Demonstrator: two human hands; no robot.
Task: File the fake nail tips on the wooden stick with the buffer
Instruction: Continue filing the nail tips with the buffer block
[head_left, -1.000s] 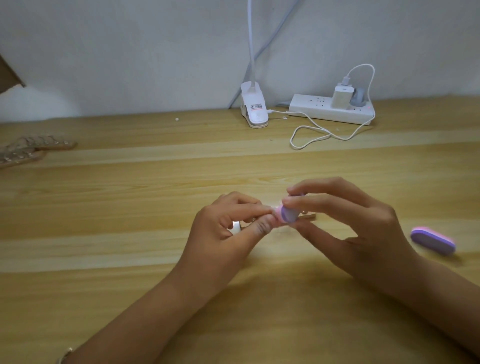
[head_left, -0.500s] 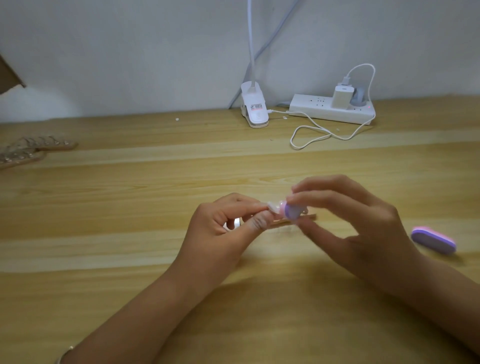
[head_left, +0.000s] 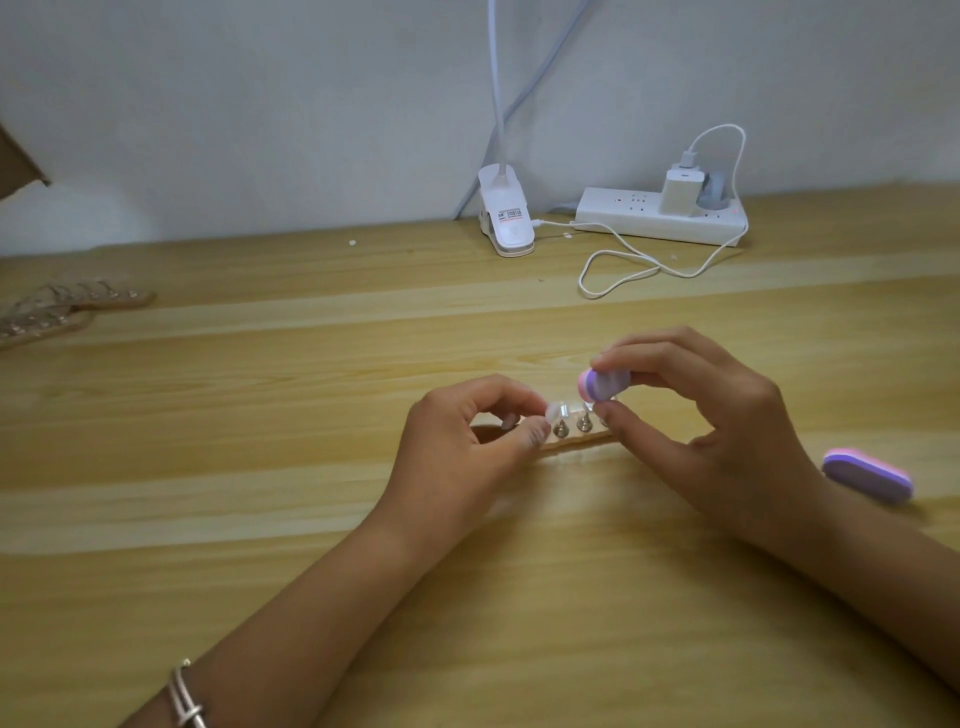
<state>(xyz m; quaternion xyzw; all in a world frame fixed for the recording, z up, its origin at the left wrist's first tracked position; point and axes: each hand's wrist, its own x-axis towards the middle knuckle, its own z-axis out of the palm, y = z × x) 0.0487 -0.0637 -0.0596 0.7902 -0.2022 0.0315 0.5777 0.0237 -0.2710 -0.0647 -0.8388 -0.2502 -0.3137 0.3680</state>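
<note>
Holder: short pale wooden stick (head_left: 576, 442) lying flat on the light wooden table (head_left: 260, 467). It carries small metal pegs (head_left: 584, 423) in a row; one clear fake nail tip (head_left: 557, 411) sits on the peg nearest the stick's left end. The other pegs are partly hidden.

Left hand (head_left: 467, 441): fingers curled, thumb and forefinger pinching the stick's left end, forefinger tip right at the clear tip.

Right hand (head_left: 711, 415): forefinger above and thumb below, clamped on a small pink-and-lilac oval buffer (head_left: 602, 385). The buffer is held just above the stick's right half (contact with the pegs cannot be judged).

Orientation: the stick's long axis runs left to right. The buffer lies roughly along it, rounded end toward the left hand.

A second pink-and-lilac buffer (head_left: 866, 474) lies well right of the stick; a white power strip (head_left: 660, 221) lies far behind it.
</note>
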